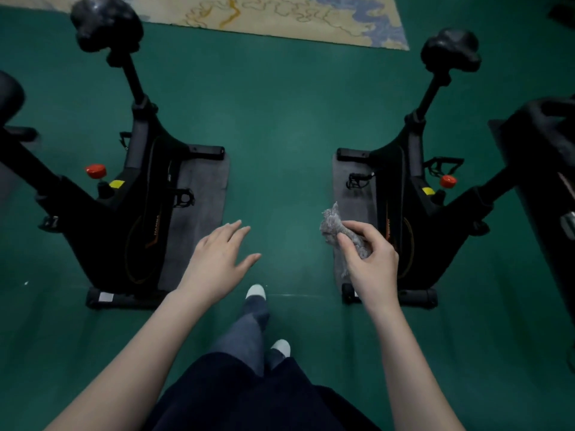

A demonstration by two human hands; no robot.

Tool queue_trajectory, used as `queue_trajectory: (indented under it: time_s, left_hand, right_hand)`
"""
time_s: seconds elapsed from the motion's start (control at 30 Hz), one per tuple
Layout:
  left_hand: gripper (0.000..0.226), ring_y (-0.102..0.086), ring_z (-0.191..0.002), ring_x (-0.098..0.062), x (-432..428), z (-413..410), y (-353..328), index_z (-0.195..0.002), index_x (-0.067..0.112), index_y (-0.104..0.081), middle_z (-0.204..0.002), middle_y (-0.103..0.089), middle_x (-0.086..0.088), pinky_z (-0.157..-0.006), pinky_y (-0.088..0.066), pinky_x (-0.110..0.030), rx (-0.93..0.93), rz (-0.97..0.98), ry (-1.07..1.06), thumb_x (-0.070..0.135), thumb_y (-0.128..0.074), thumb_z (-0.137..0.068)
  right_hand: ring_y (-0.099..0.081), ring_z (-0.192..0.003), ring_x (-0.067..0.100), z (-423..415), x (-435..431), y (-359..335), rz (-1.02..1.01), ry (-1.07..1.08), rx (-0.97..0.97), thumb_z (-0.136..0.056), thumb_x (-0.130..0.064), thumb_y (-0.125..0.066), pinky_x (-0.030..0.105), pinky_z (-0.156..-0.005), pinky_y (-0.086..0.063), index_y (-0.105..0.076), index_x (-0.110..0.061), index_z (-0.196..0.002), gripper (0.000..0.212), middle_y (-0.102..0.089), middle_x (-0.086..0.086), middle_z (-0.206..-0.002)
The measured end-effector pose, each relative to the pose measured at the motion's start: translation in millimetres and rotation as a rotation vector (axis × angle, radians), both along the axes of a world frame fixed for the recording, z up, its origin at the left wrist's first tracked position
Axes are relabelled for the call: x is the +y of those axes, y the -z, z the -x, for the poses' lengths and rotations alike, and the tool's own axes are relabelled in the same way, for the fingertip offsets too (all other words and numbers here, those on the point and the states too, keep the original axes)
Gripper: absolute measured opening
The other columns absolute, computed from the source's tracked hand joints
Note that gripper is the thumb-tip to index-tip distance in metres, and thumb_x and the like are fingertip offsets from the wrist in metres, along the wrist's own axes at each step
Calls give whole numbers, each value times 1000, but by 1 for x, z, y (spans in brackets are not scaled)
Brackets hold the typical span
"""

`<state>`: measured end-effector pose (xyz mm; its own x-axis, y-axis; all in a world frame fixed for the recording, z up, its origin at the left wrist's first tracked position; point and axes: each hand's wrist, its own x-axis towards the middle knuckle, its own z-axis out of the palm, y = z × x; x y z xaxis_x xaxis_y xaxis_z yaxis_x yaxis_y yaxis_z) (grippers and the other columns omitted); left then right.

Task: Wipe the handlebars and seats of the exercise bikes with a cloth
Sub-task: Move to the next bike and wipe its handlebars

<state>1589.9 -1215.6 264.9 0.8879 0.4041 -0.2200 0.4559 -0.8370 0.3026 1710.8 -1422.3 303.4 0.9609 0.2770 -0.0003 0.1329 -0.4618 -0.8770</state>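
Note:
Two black exercise bikes stand on a green floor, one on each side of me. The left bike (133,194) has its black seat (105,21) at the top left. The right bike (404,188) carries its seat (451,51) at the top right. Dark handlebar parts show at the left edge (9,94) and the right edge (547,126), blurred. My right hand (370,259) is shut on a crumpled grey cloth (334,223), held in the air beside the right bike's frame. My left hand (217,259) hovers open, palm down, touching nothing.
Each bike stands on a grey mat (205,194), (351,185). Red knobs (95,171), (448,181) stick out of the frames, and pedals (183,197) jut into the aisle. A patterned rug (280,17) lies beyond. My feet (255,292) stand in the green aisle between the bikes.

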Motion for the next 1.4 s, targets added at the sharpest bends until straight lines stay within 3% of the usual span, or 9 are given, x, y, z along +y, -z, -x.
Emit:
queue_trajectory:
  time_s: [0.1,0.43,0.83,0.97,1.1,1.2,1.4]
  left_hand:
    - [63,-21,-143,-16,17,-13,3,-146,22,-31,-155,-26,2,-115,-20,-34,5,11,-56,53,-44,-93]
    - [64,-17,-145,-16,99,-87,12,-146,19,-30,-154,-29,2,-118,-12,-35,-53,36,-199,53,-42,-94]
    - [64,-9,-146,-11,165,-96,6,-148,23,-24,-154,-28,8,-119,-2,-34,-19,15,-443,56,-35,-95]
    - [64,-9,-146,-11,172,-90,6,-148,23,-25,-153,-29,8,-119,-1,-34,-19,34,-578,57,-36,-94]
    - [64,-8,-145,-10,179,-96,8,-148,25,-24,-154,-28,9,-119,-2,-33,8,31,-715,58,-34,-94]
    - [65,-9,-145,-10,183,-112,9,-149,25,-23,-154,-26,9,-119,-2,-34,10,28,-836,59,-32,-94]
    - [65,-9,-145,-9,196,-166,8,-149,27,-22,-155,-25,9,-119,-2,-33,-11,23,-1024,60,-32,-93]
  right_hand:
    - [-64,-89,5,-22,24,1,-6,-50,-10,-84,-11,-70,9,-82,-45,-71,-18,-98,16,-71,-8,-94]
    - [-65,-93,6,-113,130,-2,71,-255,-76,-85,-13,-69,21,-86,-49,-70,-19,-100,16,-71,-8,-96]
    - [-62,-88,-1,-151,257,4,15,-563,-44,-85,-13,-68,4,-77,-41,-70,-21,-97,15,-69,-12,-93]
    - [-63,-86,2,-163,291,7,9,-677,-21,-85,-16,-67,23,-78,-51,-69,-24,-97,15,-69,-13,-92]
    - [-64,-77,11,-181,326,12,-3,-804,21,-86,-17,-66,44,-70,-57,-69,-26,-97,14,-69,-13,-91]
    - [-59,-68,14,-204,352,14,-10,-921,44,-87,-18,-65,47,-70,-57,-68,-25,-97,13,-69,-9,-90]
    - [-59,-70,12,-266,402,8,-17,-1090,31,-87,-19,-65,46,-69,-57,-69,-26,-99,15,-69,-9,-91]
